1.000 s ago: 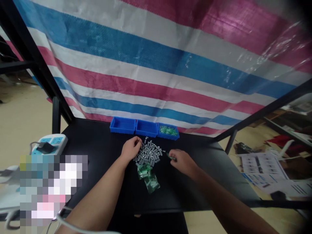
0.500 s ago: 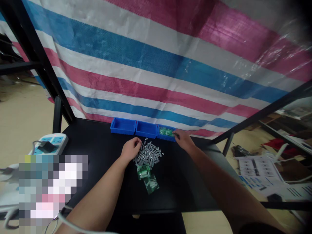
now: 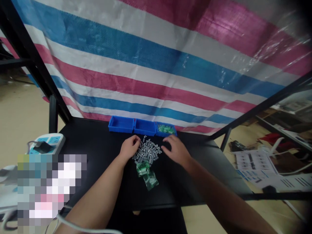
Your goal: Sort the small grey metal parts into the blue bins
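- Nearest, the front edge of the black tabletop runs low across the frame; a pixelated patch hides the lower left.
- Two green bags lie below centre, contents blurred, against the heap of grey pieces.
- Left hand curls at the heap's left; I cannot tell whether its fingers pinch anything.
- Right hand is just right of it, fingers apart.
- At mid-right, papers bear marks too small to read.
- Behind, blue bins; the rightmost holds green packets.
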A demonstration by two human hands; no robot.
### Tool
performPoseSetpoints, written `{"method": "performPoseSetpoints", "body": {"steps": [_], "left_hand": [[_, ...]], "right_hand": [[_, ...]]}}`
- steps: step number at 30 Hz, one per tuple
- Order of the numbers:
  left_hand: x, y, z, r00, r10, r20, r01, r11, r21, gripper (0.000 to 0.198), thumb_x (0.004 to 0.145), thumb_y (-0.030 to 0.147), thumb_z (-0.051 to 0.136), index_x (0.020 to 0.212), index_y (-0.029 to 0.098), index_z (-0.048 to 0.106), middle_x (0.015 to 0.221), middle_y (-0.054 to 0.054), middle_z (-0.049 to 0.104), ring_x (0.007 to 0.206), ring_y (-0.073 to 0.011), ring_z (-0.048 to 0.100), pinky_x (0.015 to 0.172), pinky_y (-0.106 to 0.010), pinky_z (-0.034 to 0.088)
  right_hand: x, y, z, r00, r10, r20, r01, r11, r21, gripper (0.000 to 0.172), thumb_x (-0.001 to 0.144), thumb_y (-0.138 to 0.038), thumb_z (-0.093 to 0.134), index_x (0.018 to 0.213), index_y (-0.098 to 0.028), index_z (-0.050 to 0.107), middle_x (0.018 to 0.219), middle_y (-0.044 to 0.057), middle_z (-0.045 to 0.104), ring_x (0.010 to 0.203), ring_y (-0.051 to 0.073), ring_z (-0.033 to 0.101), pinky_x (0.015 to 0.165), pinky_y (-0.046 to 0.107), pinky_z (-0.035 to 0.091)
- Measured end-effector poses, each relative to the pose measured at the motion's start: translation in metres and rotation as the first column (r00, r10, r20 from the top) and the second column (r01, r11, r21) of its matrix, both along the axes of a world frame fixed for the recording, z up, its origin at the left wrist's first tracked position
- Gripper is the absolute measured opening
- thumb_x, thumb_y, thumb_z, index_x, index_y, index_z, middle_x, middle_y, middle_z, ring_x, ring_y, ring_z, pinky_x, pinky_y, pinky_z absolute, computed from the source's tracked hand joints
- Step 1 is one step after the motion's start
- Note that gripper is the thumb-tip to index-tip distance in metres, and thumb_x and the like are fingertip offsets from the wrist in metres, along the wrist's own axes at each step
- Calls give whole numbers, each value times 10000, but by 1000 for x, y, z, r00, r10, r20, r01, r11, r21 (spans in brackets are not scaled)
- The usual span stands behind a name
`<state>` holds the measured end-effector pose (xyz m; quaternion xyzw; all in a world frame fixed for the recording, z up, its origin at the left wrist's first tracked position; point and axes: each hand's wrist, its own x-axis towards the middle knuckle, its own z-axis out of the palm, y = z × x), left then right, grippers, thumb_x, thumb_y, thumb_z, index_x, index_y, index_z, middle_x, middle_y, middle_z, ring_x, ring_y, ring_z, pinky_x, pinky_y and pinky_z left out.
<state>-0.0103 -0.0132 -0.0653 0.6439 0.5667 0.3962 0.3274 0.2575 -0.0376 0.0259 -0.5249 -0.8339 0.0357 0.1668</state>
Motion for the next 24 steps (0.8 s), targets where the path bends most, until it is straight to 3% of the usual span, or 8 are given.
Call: {"method": "performPoseSetpoints", "body": {"steps": [2, 4, 7, 10, 13, 19, 22, 24], "left_hand": [[0, 0, -1, 1000, -1, 1, 1, 1000, -5, 200, 904, 368, 526, 894, 228, 669, 705, 22, 647, 618, -145, 552, 583, -247, 351], [0, 0, -1, 1000, -3, -5, 3, 1000, 0, 211, 907, 375, 519, 899, 229, 671, 713, 19, 652, 624, -148, 556, 590, -247, 359], [1, 0, 0, 1000, -8, -28, 8, 1000, 4, 214, 905, 373, 519, 899, 226, 676, 727, 12, 663, 640, -153, 565, 606, -250, 374], [1, -1, 0, 999, -16, -35, 16, 1000, 9, 209, 902, 372, 526, 903, 227, 676, 746, 10, 669, 652, -154, 574, 613, -253, 383], [0, -2, 0, 999, -20, -36, 21, 1000, 19, 219, 911, 385, 519, 901, 230, 673, 744, 13, 667, 646, -152, 575, 609, -255, 386], [0, -2, -2, 999, -13, -41, 14, 1000, 17, 233, 919, 399, 513, 899, 233, 675, 709, 20, 651, 620, -146, 562, 580, -251, 373], [0, -1, -3, 1000, -15, -27, 15, 1000, 7, 242, 920, 409, 510, 900, 232, 673, 704, 19, 644, 613, -144, 559, 567, -248, 363], [0, 0, -3, 1000, -15, -25, 15, 1000, 5, 236, 917, 405, 513, 901, 231, 672, 714, 19, 649, 615, -144, 557, 566, -248, 360]], "right_hand": [[-16, -39, 2, 989, 142, -30, -145, 974, -172, 245, 883, -388, 660, 1077, -238, 652, 1046, 61, 634, 993, 231, 600, 893, 351, 478], [-27, -71, -4, 983, 175, -62, -185, 951, -248, 363, 840, -443, 713, 1139, -253, 634, 1099, 60, 633, 1030, 241, 598, 909, 359, 471], [-36, -98, -24, 994, 12, -111, -47, 949, -311, 511, 834, -453, 718, 1267, -236, 558, 1160, 91, 624, 1045, 252, 618, 895, 367, 486], [-41, -105, -43, 992, -73, -108, 32, 939, -342, 678, 746, -468, 794, 1314, -211, 526, 1180, 111, 629, 1061, 277, 627, 904, 384, 490], [-42, -102, -48, 991, -118, -71, 82, 921, -381, 669, 736, -418, 803, 1312, -193, 547, 1070, 96, 677, 967, 264, 656, 834, 353, 492], [-11, -78, -24, 995, -48, -93, -4, 866, -500, 112, 809, -204, 669, 915, -229, 697, 838, 8, 717, 778, 178, 663, 705, 256, 446], [10, -46, -9, 978, -45, -205, -38, 923, -383, 161, 887, -218, 575, 1009, -230, 679, 912, 12, 717, 791, 167, 655, 745, 269, 473], [20, -17, 0, 967, -109, -229, 65, 979, -194, 173, 909, -243, 549, 1032, -220, 668, 957, 43, 703, 809, 184, 645, 779, 304, 493]]}}
